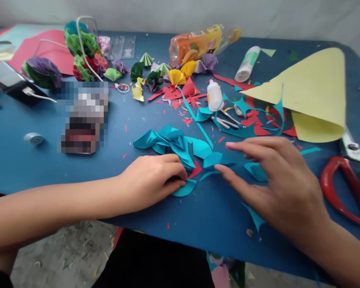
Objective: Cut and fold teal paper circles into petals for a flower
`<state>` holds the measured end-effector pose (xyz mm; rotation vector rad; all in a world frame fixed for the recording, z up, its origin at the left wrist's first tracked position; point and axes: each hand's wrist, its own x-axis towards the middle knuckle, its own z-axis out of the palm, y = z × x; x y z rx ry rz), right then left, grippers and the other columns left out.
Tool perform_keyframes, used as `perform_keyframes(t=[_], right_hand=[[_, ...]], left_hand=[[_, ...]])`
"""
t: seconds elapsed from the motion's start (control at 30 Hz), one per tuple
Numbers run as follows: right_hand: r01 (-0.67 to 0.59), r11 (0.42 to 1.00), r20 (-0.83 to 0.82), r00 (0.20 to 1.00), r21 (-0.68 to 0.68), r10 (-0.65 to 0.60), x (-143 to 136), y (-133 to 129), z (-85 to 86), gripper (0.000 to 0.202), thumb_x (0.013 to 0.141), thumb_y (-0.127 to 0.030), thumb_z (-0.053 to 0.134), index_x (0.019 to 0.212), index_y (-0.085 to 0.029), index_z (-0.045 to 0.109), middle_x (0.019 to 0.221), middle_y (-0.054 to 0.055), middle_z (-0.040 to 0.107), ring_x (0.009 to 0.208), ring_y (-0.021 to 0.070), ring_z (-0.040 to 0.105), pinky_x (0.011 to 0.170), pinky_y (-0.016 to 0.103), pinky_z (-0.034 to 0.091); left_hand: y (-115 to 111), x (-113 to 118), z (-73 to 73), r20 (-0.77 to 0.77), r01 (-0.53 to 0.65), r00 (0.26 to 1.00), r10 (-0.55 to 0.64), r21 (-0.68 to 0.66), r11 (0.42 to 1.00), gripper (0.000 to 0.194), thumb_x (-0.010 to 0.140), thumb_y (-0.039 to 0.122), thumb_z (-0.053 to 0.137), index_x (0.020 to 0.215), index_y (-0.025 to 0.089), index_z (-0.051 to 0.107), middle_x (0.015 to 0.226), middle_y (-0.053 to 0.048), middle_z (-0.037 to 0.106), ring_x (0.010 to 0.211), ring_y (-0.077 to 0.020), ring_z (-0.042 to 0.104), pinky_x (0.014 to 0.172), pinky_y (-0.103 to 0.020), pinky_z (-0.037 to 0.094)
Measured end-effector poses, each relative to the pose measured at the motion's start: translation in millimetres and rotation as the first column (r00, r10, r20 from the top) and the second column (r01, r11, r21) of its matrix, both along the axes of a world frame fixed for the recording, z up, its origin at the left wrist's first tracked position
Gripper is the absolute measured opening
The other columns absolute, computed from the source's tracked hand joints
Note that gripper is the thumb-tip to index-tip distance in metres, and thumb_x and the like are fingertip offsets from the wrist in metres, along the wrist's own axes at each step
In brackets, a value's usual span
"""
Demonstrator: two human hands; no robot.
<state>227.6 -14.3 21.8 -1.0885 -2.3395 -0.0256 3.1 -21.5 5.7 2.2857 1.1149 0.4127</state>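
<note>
Folded turquoise paper pieces (168, 138) lie in a loose heap on the blue table (117, 120). My left hand (156, 176) rests just in front of the heap, its fingertips closed on a rounded turquoise piece (185, 188) near the table's front edge. To the right, my right hand (276, 180) is held with thumb and fingers spread apart. Its thumb tip is close to another turquoise piece (213, 159), with no paper between the fingers. A small red scrap (195, 169) sits between the two hands.
Red scissors (333, 188) lie at the right edge, below a rolled yellow sheet (315, 88). A glue bottle (214, 96), colourful paper scraps and a plastic bottle (195, 44) are farther back. The phone (85, 120) and power bank (12, 80) are at left.
</note>
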Motion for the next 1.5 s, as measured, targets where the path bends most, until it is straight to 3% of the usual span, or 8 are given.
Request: perform_keyframes(t=[0.07,0.23,0.63,0.8,0.97,1.23,1.4,1.5], right_hand=[[-0.039,0.997,0.027,0.999,0.061,0.037,-4,-3,-0.8,0.019,0.083,-0.021,0.063,0.101,-0.021,0.06,0.088,0.007,0.064,0.08,0.0202,0.061,0.073,0.032,0.047],[-0.278,0.956,0.039,0.958,-0.094,0.283,-18,-10,-10.1,0.008,0.087,-0.018,0.056,0.089,-0.017,0.064,0.083,0.005,0.066,0.075,0.0171,0.059,0.069,0.031,0.046],[-0.288,0.957,0.217,0.932,-0.046,0.291,-19,-8,-15.3,0.02,0.092,-0.019,0.048,0.086,-0.015,0.066,0.08,0.006,0.067,0.074,0.0187,0.057,0.065,0.033,0.044],[-0.371,0.928,0.252,0.896,-0.03,0.367,-16,-5,-17.4,0.024,0.093,-0.013,0.041,0.09,-0.015,0.064,0.084,0.007,0.067,0.077,0.0182,0.058,0.065,0.032,0.044],[-0.424,0.906,0.285,0.87,0.019,0.401,-12,-3,-17.2,0.036,0.096,-0.01,0.028,0.093,-0.015,0.064,0.084,0.007,0.067,0.075,0.0181,0.058,0.065,0.032,0.045],[-0.449,0.894,0.268,0.861,0.003,0.432,-5,-6,-16.7,0.037,0.096,-0.011,0.027,0.097,-0.018,0.063,0.079,0.006,0.067,0.074,0.0187,0.06,0.064,0.033,0.046],[-0.404,0.913,0.256,0.878,-0.056,0.404,-6,-11,-12.7,0.024,0.092,-0.014,0.044,0.081,-0.013,0.065,0.074,0.007,0.065,0.067,0.0185,0.058,0.061,0.033,0.046],[-0.342,0.939,0.182,0.922,-0.035,0.343,-10,-11,-12.9,0.018,0.091,-0.018,0.049,0.085,-0.012,0.066,0.074,0.007,0.065,0.066,0.0177,0.057,0.061,0.032,0.046]], left_hand=[[-1,1,-0.6,-0.027,0.009,1.0,-0.008,0.01,1.0,0.013,0.087,0.024,0.053,0.088,0.019,0.065,0.092,-0.001,0.065,0.076,-0.0134,0.062,0.064,-0.022,0.045],[-2,2,-2.6,-0.084,0.035,0.996,-0.028,0.077,0.996,0.019,0.089,0.027,0.047,0.09,0.019,0.064,0.089,-0.001,0.065,0.078,-0.0151,0.062,0.061,-0.023,0.044],[15,-5,-3.6,-0.035,0.187,0.982,-0.185,0.066,0.98,0.018,0.089,0.024,0.05,0.094,0.02,0.067,0.088,-0.001,0.065,0.072,-0.0118,0.062,0.058,-0.02,0.042],[21,-10,-1.4,-0.115,0.309,0.949,-0.295,0.126,0.943,0.026,0.092,0.026,0.042,0.099,0.02,0.066,0.091,-0.003,0.065,0.069,-0.0111,0.061,0.057,-0.021,0.041],[25,-15,4.4,-0.175,0.413,0.904,-0.39,0.125,0.902,0.027,0.092,0.025,0.041,0.098,0.02,0.068,0.079,-0.004,0.066,0.064,-0.012,0.061,0.051,-0.022,0.037],[24,-16,8.5,-0.076,0.254,0.964,-0.254,-0.005,0.967,0.016,0.082,0.027,0.06,0.089,0.029,0.073,0.07,0.001,0.071,0.061,-0.0121,0.064,0.048,-0.022,0.035],[24,-16,9.0,-0.083,0.229,0.969,-0.231,-0.042,0.973,0.014,0.079,0.031,0.065,0.089,0.03,0.073,0.075,0.001,0.074,0.065,-0.0137,0.067,0.052,-0.021,0.039],[25,-15,10.2,-0.14,0.235,0.96,-0.242,-0.065,0.97,0.016,0.078,0.034,0.067,0.092,0.029,0.073,0.078,0.001,0.074,0.067,-0.0148,0.068,0.054,-0.02,0.041]])
